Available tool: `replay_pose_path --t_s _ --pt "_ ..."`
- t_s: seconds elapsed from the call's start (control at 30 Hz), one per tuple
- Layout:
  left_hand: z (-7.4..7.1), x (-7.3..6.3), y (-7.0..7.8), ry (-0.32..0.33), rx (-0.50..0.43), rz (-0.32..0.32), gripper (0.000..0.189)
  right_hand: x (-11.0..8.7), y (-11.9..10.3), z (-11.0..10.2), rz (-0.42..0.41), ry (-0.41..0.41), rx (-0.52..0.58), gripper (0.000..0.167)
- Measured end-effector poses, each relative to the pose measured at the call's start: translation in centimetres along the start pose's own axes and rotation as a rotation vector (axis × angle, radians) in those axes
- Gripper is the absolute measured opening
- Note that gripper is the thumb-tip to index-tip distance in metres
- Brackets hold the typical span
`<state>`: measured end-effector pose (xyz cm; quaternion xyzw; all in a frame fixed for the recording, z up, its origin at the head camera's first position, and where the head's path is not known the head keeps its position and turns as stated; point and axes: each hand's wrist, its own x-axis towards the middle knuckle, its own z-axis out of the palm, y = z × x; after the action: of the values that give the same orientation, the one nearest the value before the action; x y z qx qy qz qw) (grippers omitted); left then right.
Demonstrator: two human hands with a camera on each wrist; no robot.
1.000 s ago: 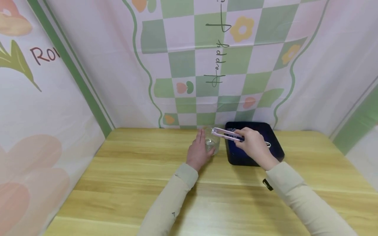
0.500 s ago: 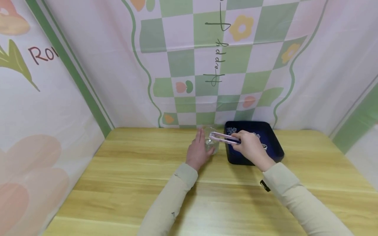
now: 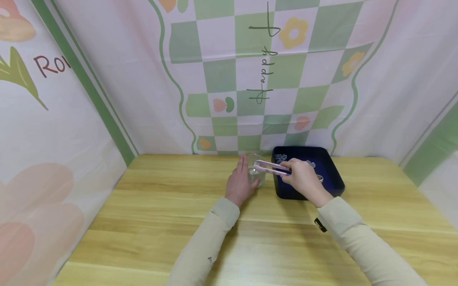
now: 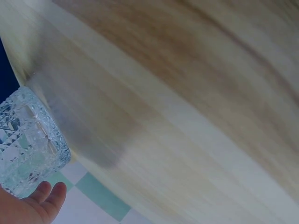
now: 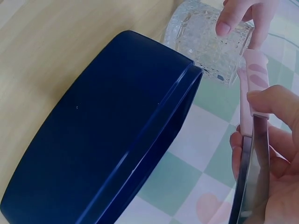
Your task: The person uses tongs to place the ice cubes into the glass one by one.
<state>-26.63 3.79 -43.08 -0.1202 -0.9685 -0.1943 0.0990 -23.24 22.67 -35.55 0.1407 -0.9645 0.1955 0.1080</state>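
In the head view my left hand (image 3: 239, 184) holds a clear patterned glass (image 3: 260, 182) from its left and near side, with the thumb across the near side. The cut texture of the glass (image 4: 28, 140) shows in the left wrist view. My right hand (image 3: 304, 178) grips a pair of pink-tipped metal tongs (image 5: 256, 70) by the handle. The tongs' tips are at the mouth of the glass; whether they pinch something clear I cannot tell. My right hand is above a dark blue tray (image 3: 297, 197), where small clear pieces (image 3: 280, 159) lie.
The tray stands right of the glass, near the back of the wooden table (image 3: 161, 222). A patterned cloth (image 3: 222, 79) hangs behind the table's back edge. A small black item (image 3: 320, 225) shows beside the right sleeve.
Over the last second my right hand has moved slightly left and the tongs' tips have come lower at the glass. The left hand has stayed on the glass.
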Motion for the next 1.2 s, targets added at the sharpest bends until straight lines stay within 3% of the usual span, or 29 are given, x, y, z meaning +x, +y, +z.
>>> replay_pose_path --t_s 0.77,1.2 --pt "0.0 0.0 0.0 -0.006 0.025 -0.002 0.089 0.2 0.8 -0.3 0.002 0.121 -0.017 0.032" --pt "-0.3 0.0 0.3 -0.025 0.017 -0.015 0.089 1.0 3.6 -0.9 0.143 0.177 -0.030 0.037"
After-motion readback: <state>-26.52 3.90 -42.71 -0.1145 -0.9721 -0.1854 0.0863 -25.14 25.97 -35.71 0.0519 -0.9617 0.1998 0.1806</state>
